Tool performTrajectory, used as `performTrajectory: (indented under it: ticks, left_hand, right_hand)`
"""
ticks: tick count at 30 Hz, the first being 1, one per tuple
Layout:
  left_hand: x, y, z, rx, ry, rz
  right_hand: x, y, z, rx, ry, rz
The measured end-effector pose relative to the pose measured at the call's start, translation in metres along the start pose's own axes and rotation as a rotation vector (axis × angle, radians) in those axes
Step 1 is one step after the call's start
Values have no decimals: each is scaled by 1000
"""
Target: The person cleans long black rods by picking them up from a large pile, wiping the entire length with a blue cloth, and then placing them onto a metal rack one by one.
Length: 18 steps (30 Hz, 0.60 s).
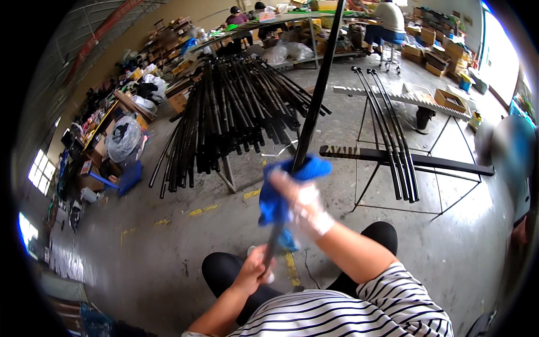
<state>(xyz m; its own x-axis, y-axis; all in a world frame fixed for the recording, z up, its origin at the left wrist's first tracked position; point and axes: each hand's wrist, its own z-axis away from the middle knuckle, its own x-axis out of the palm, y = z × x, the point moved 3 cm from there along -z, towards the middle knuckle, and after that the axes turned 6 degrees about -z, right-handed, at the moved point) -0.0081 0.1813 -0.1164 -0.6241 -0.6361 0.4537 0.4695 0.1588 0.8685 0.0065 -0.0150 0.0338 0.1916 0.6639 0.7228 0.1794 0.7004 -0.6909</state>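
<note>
While the left hand (254, 272) curls its fingers snugly round the lower part of one black pole (315, 101), low in the centre of the frame, the right hand (297, 199), blurred, has its fingers wrapped over one blue cloth (269, 205), bunched about the pole just above. That pole slants up to the top edge. Beneath is a grey floor (151, 247) with yellow marks. At right, three poles (387, 135) lie across a rack (449, 163); upper centre, a heap (241, 106) of poles, too many to count, rests on a stand (227, 174). Beyond, along the top, are three people (388, 19) and cartons (460, 55).
</note>
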Motion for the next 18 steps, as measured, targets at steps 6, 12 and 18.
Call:
performTrajectory:
  ticks: [6, 12, 18]
  left_hand:
    - [47, 10, -42, 75, -42, 68]
    - [14, 40, -49, 179, 201, -64]
    - [63, 103, -47, 587, 245, -584]
  right_hand:
    - [-42, 71, 39, 69, -105, 230]
    - [-50, 51, 38, 39, -166, 337]
    - [-39, 43, 49, 27, -244, 494]
